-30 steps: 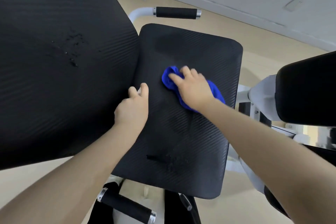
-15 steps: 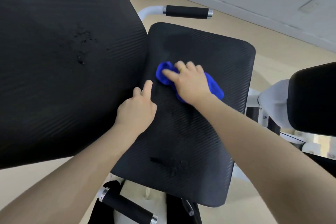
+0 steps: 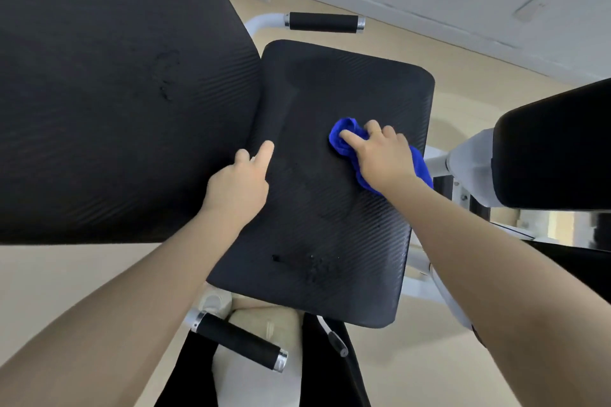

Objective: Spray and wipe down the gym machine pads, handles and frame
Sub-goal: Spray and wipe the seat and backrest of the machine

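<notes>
The black ribbed seat pad [image 3: 330,241] lies in the middle of the view, with wet spots near its front. My right hand [image 3: 380,155] presses a bunched blue cloth [image 3: 420,165] onto the pad's right half, fingers curled over the cloth. My left hand [image 3: 238,185] sits on the pad's left edge, thumb lying along the top and fingers curled down into the gap beside the large black back pad [image 3: 115,92]. A black-grip handle [image 3: 324,22] on a white tube is beyond the seat. A second handle [image 3: 241,340] is below its front edge.
Another black pad [image 3: 555,149] on a white frame arm [image 3: 469,162] stands at the right. Beige floor [image 3: 66,281] surrounds the machine, and a white wall with a skirting board [image 3: 429,10] runs along the back. My dark trouser legs show at the bottom.
My right hand has slid the blue cloth to the right across the seat pad, away from my left hand. My left hand has stayed on the pad's left edge.
</notes>
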### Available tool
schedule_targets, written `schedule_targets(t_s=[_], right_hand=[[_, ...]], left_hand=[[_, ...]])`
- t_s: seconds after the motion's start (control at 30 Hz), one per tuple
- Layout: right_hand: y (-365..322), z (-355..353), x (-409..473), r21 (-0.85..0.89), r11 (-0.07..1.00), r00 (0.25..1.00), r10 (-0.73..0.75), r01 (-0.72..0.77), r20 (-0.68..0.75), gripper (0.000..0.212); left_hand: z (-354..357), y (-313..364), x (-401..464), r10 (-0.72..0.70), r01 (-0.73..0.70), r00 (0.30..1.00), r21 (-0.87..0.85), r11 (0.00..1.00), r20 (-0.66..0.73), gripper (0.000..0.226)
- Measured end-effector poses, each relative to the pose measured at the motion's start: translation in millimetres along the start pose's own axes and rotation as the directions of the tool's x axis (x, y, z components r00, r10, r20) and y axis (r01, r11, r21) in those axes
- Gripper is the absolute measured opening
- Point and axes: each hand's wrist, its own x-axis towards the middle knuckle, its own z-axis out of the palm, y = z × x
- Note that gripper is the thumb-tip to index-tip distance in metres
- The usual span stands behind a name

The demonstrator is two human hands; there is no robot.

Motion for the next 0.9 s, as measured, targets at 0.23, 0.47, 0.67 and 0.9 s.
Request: schedule_targets(t_s=[0.23, 0.47, 0.67, 0.9], right_hand=[[-7, 14, -29, 0.099, 0.983, 0.988, 0.152, -0.154, 0.031, 0.05], [4, 24, -63, 0.141, 0.982, 0.992, 0.117, -0.123, 0.048, 0.047], [20, 31, -95, 0.126, 0.982, 0.99, 0.135, -0.14, 0.051, 0.047], [19, 37, -122, 0.148, 0.971, 0.98, 0.176, -0.188, 0.088, 0.044]], left_hand=[[20, -1, -9, 0.036, -0.045, 0.998, 0.166, 0.985, 0.054, 0.031], [23, 0, -38, 0.072, -0.08, 0.995, 0.121, 0.989, 0.076, 0.038], [49, 72, -84, 0.548, -0.572, 0.797, 0.025, 0.82, 0.252, 0.042], [55, 50, -65, 0.359, -0.372, 0.919, 0.055, 0.927, 0.163, 0.039]])
